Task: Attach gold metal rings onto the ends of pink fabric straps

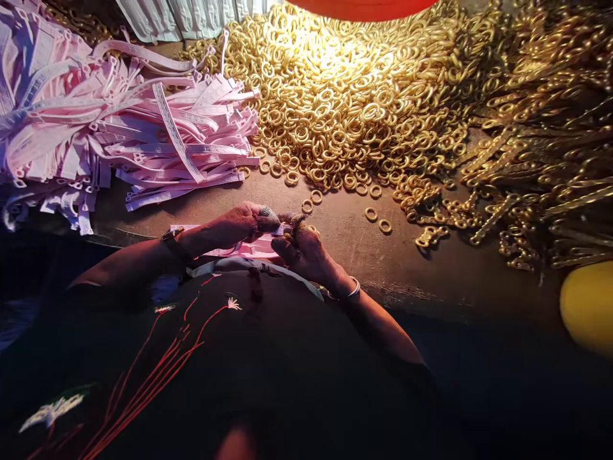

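My left hand [242, 221], with a pale covering on a fingertip, is closed in a pinch at the table's near edge. A pink strap [274, 230] shows its end between my two hands, gripped by the left fingers. My right hand [309, 254] is closed close against it, fingertips curled toward the left ones. A gold ring [311, 228] shows at the right fingers; part of it is hidden. More pink straps [261, 248] lie under and below my hands, close to my body.
A large heap of gold rings [335, 108] fills the back middle under a red lamp shade [364, 7]. Pink straps [182, 128] are piled at left. Gold chain-like pieces [550, 147] spread at right. Clear plastic packets [191, 19] stand behind; something yellow [589, 306] is at lower right.
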`<action>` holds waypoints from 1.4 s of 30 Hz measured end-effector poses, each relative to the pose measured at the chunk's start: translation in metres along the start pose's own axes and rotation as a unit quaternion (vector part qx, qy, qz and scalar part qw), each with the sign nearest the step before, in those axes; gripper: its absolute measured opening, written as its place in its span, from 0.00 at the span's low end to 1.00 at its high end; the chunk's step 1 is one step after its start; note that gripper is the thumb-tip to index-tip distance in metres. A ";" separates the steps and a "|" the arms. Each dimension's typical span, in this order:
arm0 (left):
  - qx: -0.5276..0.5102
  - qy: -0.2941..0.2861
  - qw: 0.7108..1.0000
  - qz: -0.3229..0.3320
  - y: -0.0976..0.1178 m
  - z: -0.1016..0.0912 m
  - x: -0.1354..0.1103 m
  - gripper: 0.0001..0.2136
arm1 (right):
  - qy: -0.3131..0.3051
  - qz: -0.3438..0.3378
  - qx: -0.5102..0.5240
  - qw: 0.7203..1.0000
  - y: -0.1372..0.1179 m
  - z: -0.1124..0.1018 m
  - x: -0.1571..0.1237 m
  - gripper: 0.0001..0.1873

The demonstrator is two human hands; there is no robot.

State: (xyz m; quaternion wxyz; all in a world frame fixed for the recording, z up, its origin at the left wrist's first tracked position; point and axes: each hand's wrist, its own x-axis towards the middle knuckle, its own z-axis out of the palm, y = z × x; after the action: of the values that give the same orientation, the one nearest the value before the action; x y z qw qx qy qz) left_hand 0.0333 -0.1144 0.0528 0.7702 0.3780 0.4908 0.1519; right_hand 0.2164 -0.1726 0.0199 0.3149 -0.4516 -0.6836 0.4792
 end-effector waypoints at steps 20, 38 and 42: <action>0.032 -0.014 0.999 0.023 -0.022 0.004 -0.036 0.15 | 0.084 0.088 -0.010 0.992 -0.005 0.029 -0.030 0.16; 0.013 0.043 0.999 -0.031 -0.018 0.020 -0.031 0.18 | -0.005 0.003 -0.068 0.998 0.001 0.026 -0.018 0.18; 0.046 0.043 0.997 -0.048 -0.015 0.017 -0.019 0.19 | -0.017 -0.027 -0.191 0.981 0.017 0.017 -0.013 0.24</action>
State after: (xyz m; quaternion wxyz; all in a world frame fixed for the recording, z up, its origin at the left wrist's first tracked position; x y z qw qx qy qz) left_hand 0.0373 -0.1434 0.0578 0.7370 0.3818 0.5473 0.1077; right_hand 0.2122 -0.1887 -0.0023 0.2241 -0.4771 -0.7794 0.3386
